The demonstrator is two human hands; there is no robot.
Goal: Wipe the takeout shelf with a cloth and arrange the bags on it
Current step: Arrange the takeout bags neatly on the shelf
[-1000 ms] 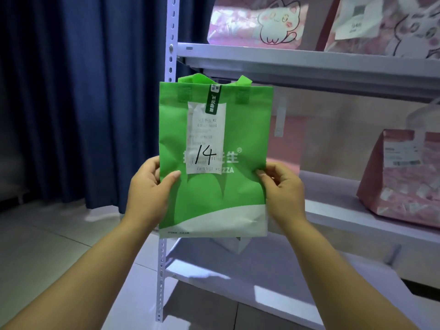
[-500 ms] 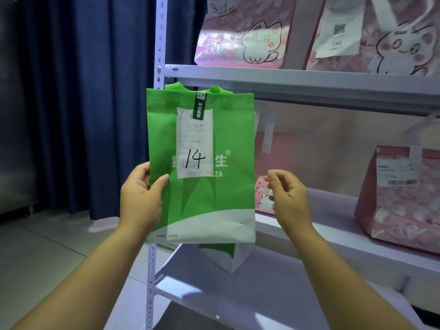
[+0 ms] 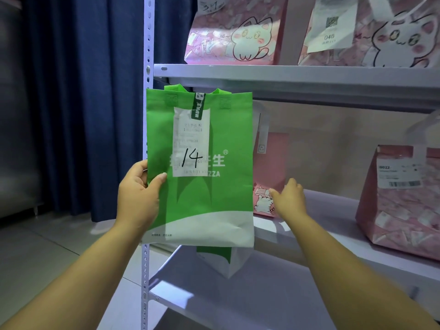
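From the head camera, the one view there is, the left hand (image 3: 138, 201) holds a green bag (image 3: 202, 167) upright in front of the shelf's left upright post (image 3: 148, 115). Its grip is closed on the bag's left edge at about mid-height, thumb across the front and fingers behind. A side pinch like this keeps the flat front, with its white receipt (image 3: 191, 141) marked "14", facing the person, probably so the number can be read while a spot is chosen. The bag hangs clear of every shelf board, and its folded base droops below the front panel.

The right hand (image 3: 289, 198) is off the bag, its grip open and holding nothing. It reaches toward a small pink bag (image 3: 267, 177) standing at the far left of the middle shelf (image 3: 333, 234), fingertips at or just short of its front; whether they touch is not clear. I judge it is about to shift that bag to make room, since the green one would otherwise land in front of it.

Further right on the same shelf stands a larger pink bag (image 3: 402, 196) with a printed label. On the shelf above, two pink cat-print bags (image 3: 238, 36) stand side by side with their labels facing out. The lowest shelf (image 3: 262, 294) shows a bare surface. No cloth is in sight, so the work seems to be in its arranging part.
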